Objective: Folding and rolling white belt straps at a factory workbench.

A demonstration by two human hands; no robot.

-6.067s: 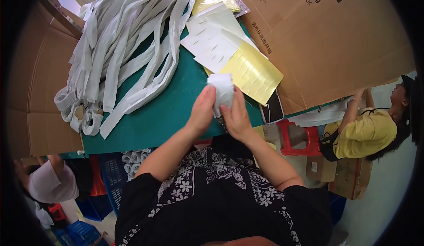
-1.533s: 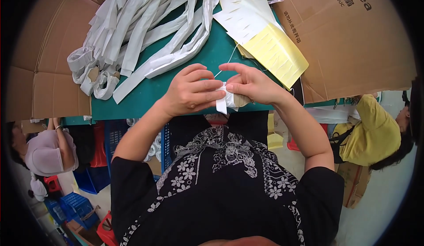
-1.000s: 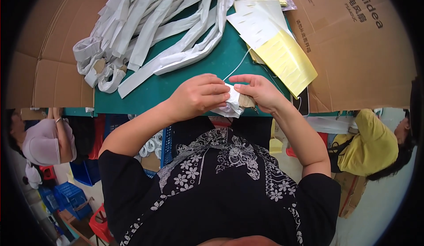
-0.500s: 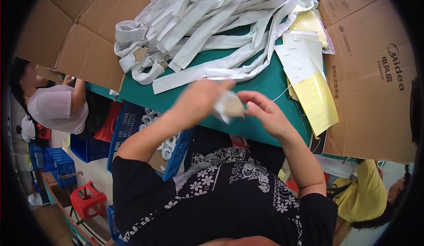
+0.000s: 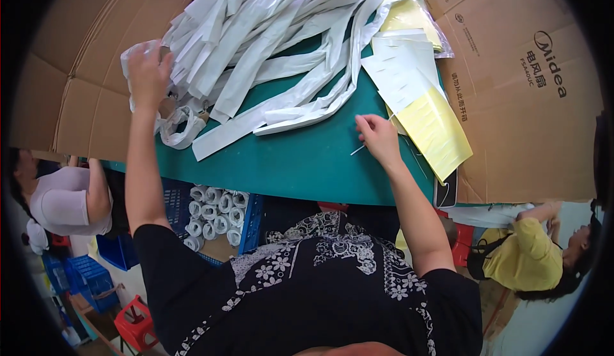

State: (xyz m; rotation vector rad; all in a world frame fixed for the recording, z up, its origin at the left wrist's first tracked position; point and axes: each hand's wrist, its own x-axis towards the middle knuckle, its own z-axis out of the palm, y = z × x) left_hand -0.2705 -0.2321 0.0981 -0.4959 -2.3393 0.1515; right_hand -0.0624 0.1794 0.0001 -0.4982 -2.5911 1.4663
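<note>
My left hand point(image 5: 150, 78) is at the far left of the table, its fingers closed over a rolled white strip point(image 5: 132, 59) among other rolls. A small brown piece shows beside its thumb. Just below, another white roll point(image 5: 181, 128) rests on the green table. To the right, my right hand point(image 5: 378, 140) hovers over the tabletop, fingers pinched on a thin white strand point(image 5: 357, 150) whose short end sticks out to the left. Long flat white strips point(image 5: 281, 55) lie heaped between and beyond my hands.
Yellow-and-white sheets point(image 5: 425, 107) lie at the right, beside a tall cardboard panel point(image 5: 511, 87). Another cardboard panel point(image 5: 77, 55) stands at the left. A blue crate point(image 5: 251, 222) below the table's near edge holds several white rolls. People sit at both sides.
My hands have parted. My left hand carried the white roll with its brown piece from the middle to the far left. My right hand, now pinched on the strand, stays right of the middle.
</note>
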